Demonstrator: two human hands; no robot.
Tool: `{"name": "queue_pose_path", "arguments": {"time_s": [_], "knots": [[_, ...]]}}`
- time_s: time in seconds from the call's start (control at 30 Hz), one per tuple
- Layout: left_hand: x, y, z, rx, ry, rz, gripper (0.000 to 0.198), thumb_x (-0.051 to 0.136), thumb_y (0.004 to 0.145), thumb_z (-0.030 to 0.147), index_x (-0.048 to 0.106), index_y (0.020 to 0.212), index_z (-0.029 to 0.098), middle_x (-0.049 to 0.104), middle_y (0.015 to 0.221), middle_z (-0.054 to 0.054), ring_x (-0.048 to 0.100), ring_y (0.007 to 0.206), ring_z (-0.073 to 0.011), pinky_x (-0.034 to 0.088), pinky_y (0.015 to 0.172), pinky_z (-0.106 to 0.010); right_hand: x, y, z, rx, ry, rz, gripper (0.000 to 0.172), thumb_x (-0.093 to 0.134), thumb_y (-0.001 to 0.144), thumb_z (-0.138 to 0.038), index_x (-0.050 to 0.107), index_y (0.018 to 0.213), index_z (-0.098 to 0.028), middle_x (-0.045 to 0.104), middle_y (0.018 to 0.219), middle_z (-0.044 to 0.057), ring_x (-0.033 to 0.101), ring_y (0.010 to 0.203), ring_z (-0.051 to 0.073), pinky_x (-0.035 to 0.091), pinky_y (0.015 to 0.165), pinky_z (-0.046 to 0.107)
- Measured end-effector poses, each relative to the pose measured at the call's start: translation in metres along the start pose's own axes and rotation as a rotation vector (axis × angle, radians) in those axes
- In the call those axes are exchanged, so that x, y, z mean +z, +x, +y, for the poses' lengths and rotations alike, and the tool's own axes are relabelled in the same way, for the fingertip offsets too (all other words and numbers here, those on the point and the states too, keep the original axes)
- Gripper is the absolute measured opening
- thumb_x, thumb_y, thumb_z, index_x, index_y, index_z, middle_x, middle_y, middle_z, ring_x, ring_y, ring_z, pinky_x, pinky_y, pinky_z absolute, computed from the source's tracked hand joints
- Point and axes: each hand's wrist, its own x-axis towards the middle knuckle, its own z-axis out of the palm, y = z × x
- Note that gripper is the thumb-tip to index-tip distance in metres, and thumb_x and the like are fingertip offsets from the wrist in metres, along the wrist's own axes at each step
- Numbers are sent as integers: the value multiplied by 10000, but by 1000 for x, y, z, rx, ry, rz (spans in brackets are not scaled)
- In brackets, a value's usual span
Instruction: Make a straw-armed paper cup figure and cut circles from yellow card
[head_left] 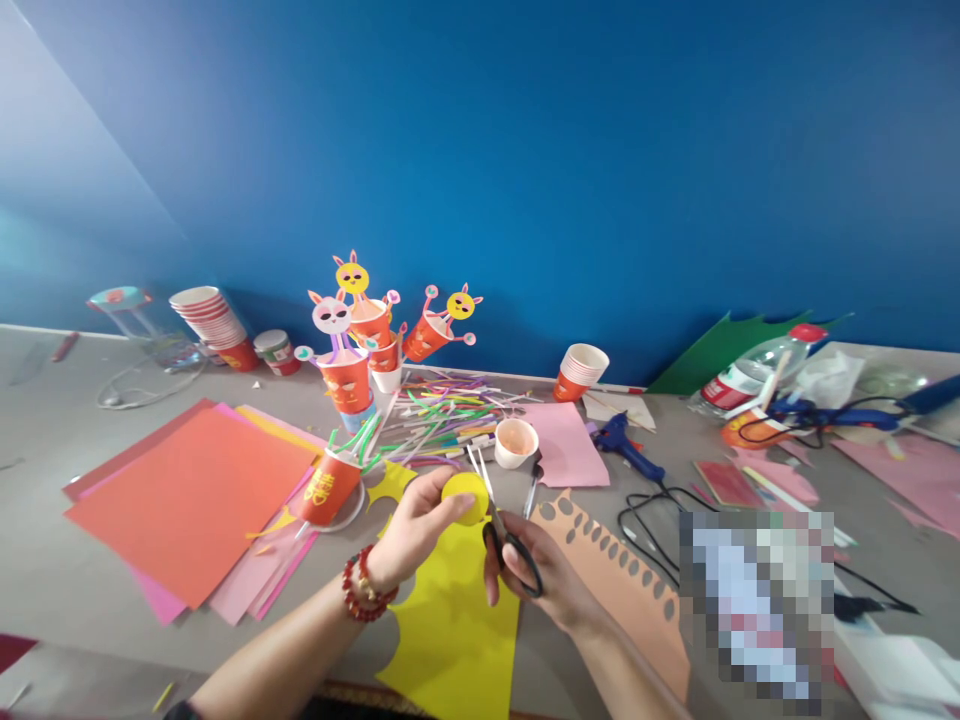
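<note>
Between thumb and fingers, my left hand [421, 520] pinches a yellow paper circle [462, 497]. My right hand [536, 565] has its fingers in the black handles of a pair of scissors [497, 530], whose blades point up and away along the circle's right edge. Under both hands lies a yellow paper sheet [457, 630] with round bites cut from its left side. A yellow offcut [391, 484] sits just beyond the left hand. To the right is a peach paper sheet [622, 585] with a row of small holes.
Red paper cups with rabbit faces [347, 380] stand behind, beside scattered coloured sticks [450, 405]. Coloured paper sheets [202, 500] lie left. A small white cup [516, 443], a blue glue gun [626, 447] with a looping cord and a plastic bottle [757, 370] are to the right.
</note>
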Motion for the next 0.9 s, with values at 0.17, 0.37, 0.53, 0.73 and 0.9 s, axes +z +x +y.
{"name": "queue_pose_path", "arguments": {"time_s": [0.17, 0.37, 0.53, 0.73, 0.9], "knots": [[-2, 0, -1, -4, -1, 3, 224, 681, 841, 359, 674, 903, 144, 670, 795, -28, 577, 725, -148, 459, 719, -255, -2, 0, 2, -4, -8, -5, 523, 610, 809, -691, 515, 848, -178, 591, 566, -16, 324, 372, 50, 165, 398, 205], [-2, 0, -1, -21, 13, 22, 263, 700, 816, 391, 686, 894, 141, 675, 786, -30, 576, 698, -147, 462, 691, -253, -5, -1, 2, 16, -44, 12, 545, 610, 791, -716, 518, 842, -180, 573, 541, -26, 367, 381, 62, 177, 403, 201], [-2, 1, 2, -23, 7, 6, 267, 695, 821, 395, 682, 910, 143, 668, 774, -26, 572, 684, -143, 458, 677, -248, -8, -1, 5, 17, -57, 11, 543, 611, 790, -717, 502, 819, -185, 564, 524, -31, 369, 377, 63, 187, 400, 200], [-4, 1, 4, -28, 17, -10, 281, 691, 823, 401, 687, 924, 139, 676, 780, -34, 578, 685, -148, 460, 675, -251, -10, -2, 6, 26, -98, 13, 548, 601, 795, -719, 498, 808, -181, 572, 496, -32, 315, 365, 53, 186, 390, 191], [-4, 1, 7, -23, 43, -19, 266, 683, 832, 392, 704, 912, 139, 682, 780, -38, 574, 683, -147, 456, 666, -246, -12, -1, 7, 34, -104, -2, 543, 595, 802, -716, 490, 812, -183, 573, 490, -28, 279, 349, 45, 160, 378, 197]]}}
